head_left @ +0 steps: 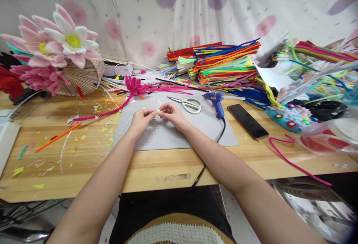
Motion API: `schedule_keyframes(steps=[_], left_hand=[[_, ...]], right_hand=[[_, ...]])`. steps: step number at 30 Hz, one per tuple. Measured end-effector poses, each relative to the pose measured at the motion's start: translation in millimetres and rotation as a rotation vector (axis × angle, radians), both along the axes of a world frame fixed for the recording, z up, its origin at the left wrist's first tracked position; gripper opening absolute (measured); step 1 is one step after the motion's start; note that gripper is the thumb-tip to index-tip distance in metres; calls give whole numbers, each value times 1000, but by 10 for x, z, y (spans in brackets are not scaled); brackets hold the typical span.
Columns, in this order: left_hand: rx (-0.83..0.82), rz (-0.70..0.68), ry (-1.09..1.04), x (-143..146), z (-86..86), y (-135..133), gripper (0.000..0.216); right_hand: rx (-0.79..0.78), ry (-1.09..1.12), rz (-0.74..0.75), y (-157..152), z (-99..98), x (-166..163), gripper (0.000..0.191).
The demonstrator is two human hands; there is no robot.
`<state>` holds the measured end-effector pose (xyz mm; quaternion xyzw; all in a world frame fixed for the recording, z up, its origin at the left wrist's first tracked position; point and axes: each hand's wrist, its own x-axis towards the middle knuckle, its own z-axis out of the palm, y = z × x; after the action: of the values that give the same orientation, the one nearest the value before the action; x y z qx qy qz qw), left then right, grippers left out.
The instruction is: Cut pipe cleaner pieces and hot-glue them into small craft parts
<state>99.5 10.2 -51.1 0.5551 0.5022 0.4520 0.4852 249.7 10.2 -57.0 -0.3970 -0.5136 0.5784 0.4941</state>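
Above the grey cutting mat (165, 139), my left hand (143, 120) and my right hand (173, 115) meet fingertip to fingertip. Both are closed in a pinch on a small yellow piece (159, 112); its kind is too small to make out. Just behind them lie scissors with pale handles (191, 105). A blue glue gun (216, 104) rests to the right of the scissors, its black cord running to the table's front edge. To the left, a magenta pipe-cleaner flower (135, 85) with a long stem lies across the mat's far corner.
Bundles of coloured pipe cleaners (223, 63) are piled at the back. A phone (247, 121) and a clear plastic tub (330, 135) sit on the right. An orange pipe cleaner (58, 137) and yellow scraps lie left, before large pink and white flowers (69, 38).
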Motion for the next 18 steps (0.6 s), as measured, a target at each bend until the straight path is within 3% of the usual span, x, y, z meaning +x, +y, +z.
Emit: schedule_keyframes(steps=[18], left_hand=[[-32,109,-29,67,54,-30,26]], right_hand=[[38,-40,-37,6,-6,-12,34]])
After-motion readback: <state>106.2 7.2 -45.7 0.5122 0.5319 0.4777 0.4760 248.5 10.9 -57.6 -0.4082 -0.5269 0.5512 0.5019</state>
